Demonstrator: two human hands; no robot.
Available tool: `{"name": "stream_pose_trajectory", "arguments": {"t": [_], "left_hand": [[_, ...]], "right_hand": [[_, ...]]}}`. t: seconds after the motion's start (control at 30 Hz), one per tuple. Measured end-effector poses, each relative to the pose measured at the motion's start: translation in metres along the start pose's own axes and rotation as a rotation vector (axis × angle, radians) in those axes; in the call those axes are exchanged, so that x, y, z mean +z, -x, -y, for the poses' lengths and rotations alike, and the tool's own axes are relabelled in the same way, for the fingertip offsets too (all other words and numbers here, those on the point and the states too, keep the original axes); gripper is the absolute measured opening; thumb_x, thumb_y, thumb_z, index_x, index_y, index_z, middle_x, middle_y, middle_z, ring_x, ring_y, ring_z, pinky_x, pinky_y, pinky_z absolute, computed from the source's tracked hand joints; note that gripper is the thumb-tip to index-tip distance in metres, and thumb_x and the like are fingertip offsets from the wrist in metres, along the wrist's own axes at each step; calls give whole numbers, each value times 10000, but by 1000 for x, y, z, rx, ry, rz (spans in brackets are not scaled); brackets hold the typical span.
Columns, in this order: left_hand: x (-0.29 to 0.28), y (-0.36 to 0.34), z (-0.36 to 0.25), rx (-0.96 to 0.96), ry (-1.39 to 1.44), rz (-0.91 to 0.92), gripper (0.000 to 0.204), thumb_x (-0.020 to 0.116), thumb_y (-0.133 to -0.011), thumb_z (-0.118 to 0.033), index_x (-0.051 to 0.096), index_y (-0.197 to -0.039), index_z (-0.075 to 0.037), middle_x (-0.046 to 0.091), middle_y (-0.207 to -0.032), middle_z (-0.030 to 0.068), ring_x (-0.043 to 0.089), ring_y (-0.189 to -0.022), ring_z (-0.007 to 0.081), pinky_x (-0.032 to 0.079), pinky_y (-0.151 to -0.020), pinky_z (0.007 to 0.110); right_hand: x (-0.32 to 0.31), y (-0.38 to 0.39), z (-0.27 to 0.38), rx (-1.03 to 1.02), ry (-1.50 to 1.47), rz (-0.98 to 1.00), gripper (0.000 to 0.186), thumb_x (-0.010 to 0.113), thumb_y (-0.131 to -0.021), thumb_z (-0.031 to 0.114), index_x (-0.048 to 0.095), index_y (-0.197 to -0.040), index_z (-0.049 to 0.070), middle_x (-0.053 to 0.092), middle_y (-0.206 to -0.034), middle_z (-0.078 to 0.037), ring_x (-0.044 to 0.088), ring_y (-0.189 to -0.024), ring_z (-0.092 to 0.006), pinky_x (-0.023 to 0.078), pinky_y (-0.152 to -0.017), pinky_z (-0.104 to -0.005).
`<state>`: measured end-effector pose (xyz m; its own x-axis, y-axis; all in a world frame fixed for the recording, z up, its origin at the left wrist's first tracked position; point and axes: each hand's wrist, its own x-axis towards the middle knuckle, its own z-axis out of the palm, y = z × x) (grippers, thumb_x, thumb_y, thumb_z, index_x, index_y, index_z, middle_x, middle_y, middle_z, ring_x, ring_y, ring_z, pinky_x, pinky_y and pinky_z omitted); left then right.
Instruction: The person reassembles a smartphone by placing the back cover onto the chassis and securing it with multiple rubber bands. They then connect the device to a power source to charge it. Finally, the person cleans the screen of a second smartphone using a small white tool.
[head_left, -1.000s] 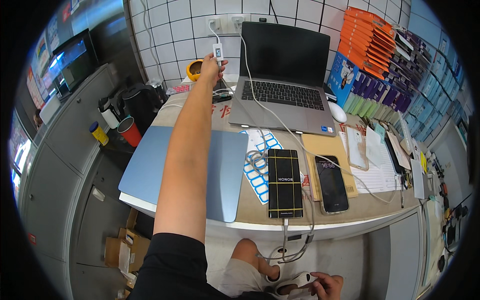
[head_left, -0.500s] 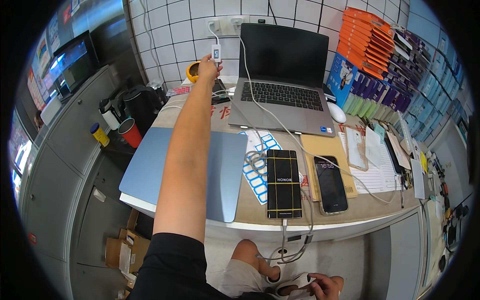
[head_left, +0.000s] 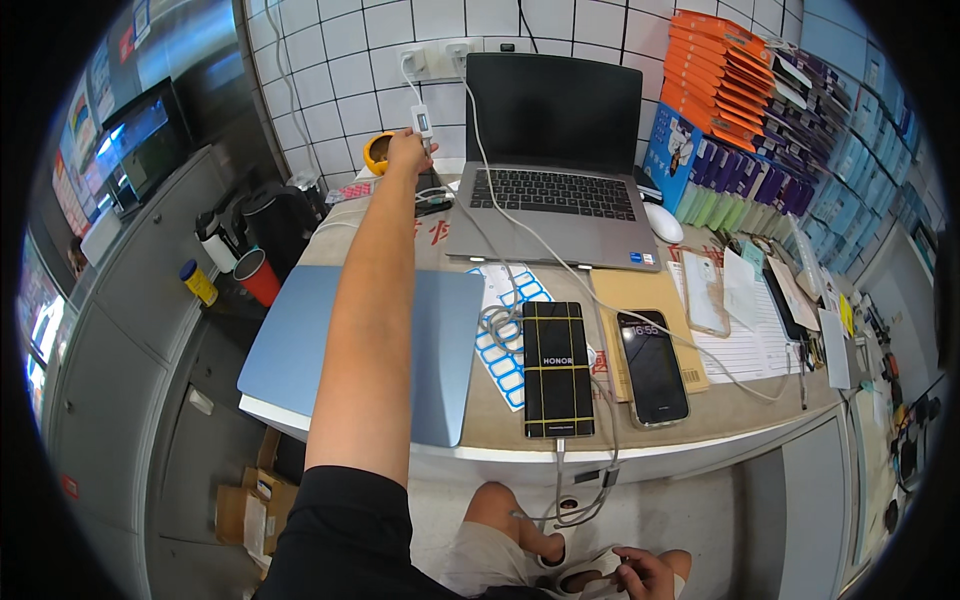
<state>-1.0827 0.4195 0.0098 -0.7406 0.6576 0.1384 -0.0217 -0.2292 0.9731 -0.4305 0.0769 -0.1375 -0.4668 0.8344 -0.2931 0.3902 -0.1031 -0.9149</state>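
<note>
My left hand (head_left: pixel 407 154) reaches across the table to the wall side, its fingers closed at the lower end of a white USB tester (head_left: pixel 422 120) with a small lit screen. A short white cable runs up from the tester to a plug in the wall socket (head_left: pixel 412 62); the fingers hide the tester's lower end. Low in the picture, my right hand (head_left: pixel 647 575) rests over my lap, fingers bent and a little apart, with nothing visible in them. A black phone (head_left: pixel 559 370) marked with yellow lines lies on the table, a grey cable (head_left: pixel 560 470) plugged into its bottom end.
A laptop (head_left: pixel 550 200) stands raised on the table; a closed blue one (head_left: pixel 300 330) lies under my left forearm. Another phone (head_left: pixel 655 370) rests on a brown envelope (head_left: pixel 608 290). A yellow bowl (head_left: pixel 376 152) sits beside my left hand. Stacked boxes (head_left: pixel 720 80) line the right.
The tester has come slightly lower and leans more, with my left hand still at its lower end. The whole view has shifted a little. My right hand stays over my lap.
</note>
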Motion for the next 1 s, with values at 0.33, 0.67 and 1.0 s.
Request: {"name": "stream_pose_trajectory", "arguments": {"t": [0.33,0.67,1.0], "left_hand": [[7,13,-1,29,-48,-61,318,383,-1013,-151,553,-1278,-107,701,-961,18,637,-777,117,486,-598,310],[-8,10,-10,71,-20,-2,397,350,-1042,-173,469,-1420,-146,691,-1023,24,568,-719,97,466,-586,316],[-11,12,-12,-2,112,-20,319,354,-1042,-178,523,-1299,-92,649,-943,57,573,-652,106,422,-463,248]], "right_hand": [[3,1,-4,-21,-69,-23,304,566,-994,114,599,-1280,15,596,-752,-12,540,-663,-89,461,-606,-233],[2,-1,0,-33,-12,-12,298,563,-993,117,607,-1270,15,584,-741,-8,539,-657,-88,460,-604,-233],[3,-1,-1,-32,-94,-12,302,566,-993,99,608,-1277,6,591,-752,-3,533,-662,-80,458,-611,-228]]}}
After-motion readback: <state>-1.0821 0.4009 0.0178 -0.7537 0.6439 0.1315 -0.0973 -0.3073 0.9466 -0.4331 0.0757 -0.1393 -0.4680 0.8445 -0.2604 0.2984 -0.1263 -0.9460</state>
